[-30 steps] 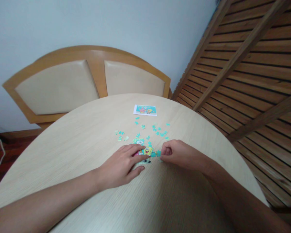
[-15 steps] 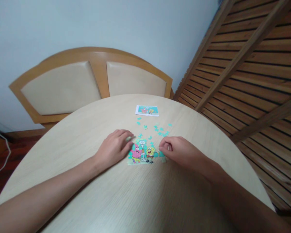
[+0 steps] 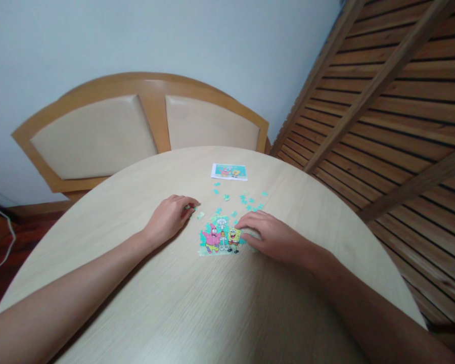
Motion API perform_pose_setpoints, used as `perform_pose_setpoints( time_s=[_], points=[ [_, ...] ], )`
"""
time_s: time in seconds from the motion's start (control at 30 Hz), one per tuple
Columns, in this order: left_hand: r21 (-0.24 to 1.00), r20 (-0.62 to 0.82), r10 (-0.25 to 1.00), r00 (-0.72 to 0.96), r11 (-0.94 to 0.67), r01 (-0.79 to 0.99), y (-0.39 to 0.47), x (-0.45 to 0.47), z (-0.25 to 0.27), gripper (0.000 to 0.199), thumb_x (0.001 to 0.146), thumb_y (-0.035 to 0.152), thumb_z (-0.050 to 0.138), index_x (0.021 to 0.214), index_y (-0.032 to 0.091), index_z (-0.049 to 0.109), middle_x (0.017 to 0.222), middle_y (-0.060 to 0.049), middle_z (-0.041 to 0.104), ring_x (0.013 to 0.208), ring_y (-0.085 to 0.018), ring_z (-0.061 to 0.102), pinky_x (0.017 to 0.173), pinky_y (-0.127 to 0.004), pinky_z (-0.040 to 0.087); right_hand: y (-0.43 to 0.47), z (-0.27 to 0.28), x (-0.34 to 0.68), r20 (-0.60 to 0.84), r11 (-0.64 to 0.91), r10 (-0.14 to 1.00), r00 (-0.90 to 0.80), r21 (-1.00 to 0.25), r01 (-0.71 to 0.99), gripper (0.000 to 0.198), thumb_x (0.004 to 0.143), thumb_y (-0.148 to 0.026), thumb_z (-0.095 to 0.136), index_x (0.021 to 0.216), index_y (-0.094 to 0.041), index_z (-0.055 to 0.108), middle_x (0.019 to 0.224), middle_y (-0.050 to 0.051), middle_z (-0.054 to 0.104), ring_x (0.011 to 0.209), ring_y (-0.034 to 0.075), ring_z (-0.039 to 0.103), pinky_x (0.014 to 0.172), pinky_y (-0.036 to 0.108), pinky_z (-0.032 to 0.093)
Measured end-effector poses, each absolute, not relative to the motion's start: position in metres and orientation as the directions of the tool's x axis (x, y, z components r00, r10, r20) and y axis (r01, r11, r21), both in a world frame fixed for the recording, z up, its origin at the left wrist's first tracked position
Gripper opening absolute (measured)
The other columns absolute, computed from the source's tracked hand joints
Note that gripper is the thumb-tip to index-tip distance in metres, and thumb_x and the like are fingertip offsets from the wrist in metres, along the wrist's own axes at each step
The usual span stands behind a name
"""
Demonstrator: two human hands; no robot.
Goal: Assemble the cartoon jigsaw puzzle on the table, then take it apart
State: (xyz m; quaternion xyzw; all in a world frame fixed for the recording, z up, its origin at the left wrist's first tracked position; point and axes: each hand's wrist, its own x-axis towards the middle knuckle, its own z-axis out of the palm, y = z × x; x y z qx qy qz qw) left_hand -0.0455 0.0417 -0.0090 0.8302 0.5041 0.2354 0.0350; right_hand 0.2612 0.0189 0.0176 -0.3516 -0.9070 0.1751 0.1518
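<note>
A partly assembled jigsaw puzzle (image 3: 213,241) lies flat on the round table, showing a pink starfish, a pale squid and a yellow sponge figure. Left of it, my left hand (image 3: 170,217) pinches a small teal puzzle piece (image 3: 194,208) between thumb and fingers. Another loose piece (image 3: 200,215) rests just beside those fingertips. My right hand (image 3: 275,235) is over the puzzle's right part, thumb and fingers apart and curved, covering that side. Nothing shows between its fingers. Several loose teal pieces (image 3: 249,201) are scattered beyond the puzzle.
A white sheet with the reference picture (image 3: 229,172) lies towards the table's far edge. Past the round wooden table (image 3: 167,303) stands a padded wooden chair back (image 3: 147,86) against the wall. A slatted wooden panel (image 3: 382,111) slants along the right.
My left hand has drawn back left from the puzzle's upper left edge and now pinches a piece. My right hand has shifted slightly left over the puzzle, its pinch opening.
</note>
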Motion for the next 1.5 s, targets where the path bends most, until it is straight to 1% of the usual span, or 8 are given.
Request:
perform_pose_setpoints(
  time_s=[0.37,0.5,0.6,0.73,1.0,1.23,1.4,1.5],
  points=[
    [0.359,0.324,0.806,0.496,-0.589,0.724,0.040,-0.045,-0.003,0.027,0.101,0.023,0.044,0.106,0.017,0.070,0.101,-0.010,0.071,0.092,-0.020,0.064,0.083,-0.035,0.051,0.023,0.018,0.267,0.167,0.650,0.734,-0.659,-0.455,0.608,0.032,0.099,-0.017,0.041,0.115,-0.017,0.069,0.119,0.009,0.072,0.114,0.022,0.063,0.104,0.041,0.045],
    [0.490,0.348,0.834,0.428,-0.551,0.676,0.029,-0.033,0.002,0.022,0.099,0.023,0.050,0.108,0.017,0.068,0.100,-0.008,0.069,0.088,-0.018,0.064,0.080,-0.033,0.051,0.023,0.019,0.265,0.174,0.633,0.754,-0.634,-0.452,0.629,0.031,0.100,-0.019,0.042,0.115,-0.018,0.069,0.120,0.009,0.073,0.113,0.023,0.065,0.102,0.042,0.045],
    [0.671,0.338,0.882,0.327,-0.470,0.573,0.017,-0.018,0.002,0.019,0.096,0.028,0.057,0.108,0.016,0.065,0.090,-0.005,0.068,0.082,-0.017,0.063,0.076,-0.031,0.052,0.018,0.021,0.256,0.195,0.603,0.786,-0.587,-0.457,0.654,0.027,0.099,-0.023,0.047,0.112,-0.019,0.070,0.115,0.008,0.075,0.109,0.023,0.067,0.099,0.042,0.045],
    [0.839,0.281,0.897,0.342,-0.403,0.367,0.001,0.002,-0.001,0.019,0.094,0.032,0.062,0.103,0.015,0.066,0.086,-0.004,0.068,0.078,-0.016,0.064,0.073,-0.030,0.054,0.007,0.023,0.240,0.213,0.549,0.824,-0.525,-0.529,0.647,0.018,0.095,-0.025,0.057,0.103,-0.020,0.072,0.104,0.005,0.077,0.098,0.021,0.069,0.093,0.038,0.046],
    [0.912,0.234,0.894,0.381,-0.337,0.232,-0.010,0.014,0.000,0.029,0.089,0.041,0.070,0.101,0.015,0.067,0.083,-0.004,0.068,0.077,-0.016,0.062,0.071,-0.028,0.053,-0.005,0.016,0.223,0.202,0.467,0.830,-0.520,-0.762,0.449,0.009,0.088,-0.021,0.064,0.091,-0.020,0.072,0.087,0.000,0.075,0.079,0.014,0.067,0.078,0.025,0.050],
    [0.876,0.265,0.880,0.394,-0.391,0.284,-0.011,0.011,-0.001,0.024,0.093,0.036,0.064,0.105,0.015,0.065,0.088,-0.005,0.069,0.081,-0.017,0.065,0.075,-0.030,0.054,-0.002,0.019,0.227,0.154,0.370,0.874,-0.461,-0.826,0.426,0.011,0.089,-0.026,0.060,0.087,-0.019,0.069,0.084,0.001,0.073,0.079,0.015,0.067,0.075,0.025,0.050],
    [0.608,0.368,0.702,0.609,-0.678,0.414,-0.013,0.006,0.001,0.021,0.096,0.028,0.058,0.115,0.020,0.065,0.117,-0.011,0.069,0.109,-0.023,0.064,0.097,-0.040,0.051,0.015,0.021,0.247,0.118,0.288,0.930,-0.349,-0.822,0.491,0.007,0.078,-0.025,0.061,0.077,-0.019,0.065,0.079,0.003,0.072,0.076,0.017,0.066,0.072,0.027,0.050],
    [0.456,0.319,0.559,0.765,-0.798,0.393,-0.015,0.004,0.003,0.033,0.096,0.030,0.060,0.128,0.025,0.063,0.136,-0.011,0.061,0.126,-0.027,0.057,0.108,-0.046,0.045,0.024,0.023,0.257,0.040,0.191,0.959,-0.282,-0.823,0.535,0.005,0.072,-0.024,0.063,0.071,-0.019,0.062,0.073,0.002,0.071,0.070,0.017,0.065,0.064,0.026,0.047]
  ],
)
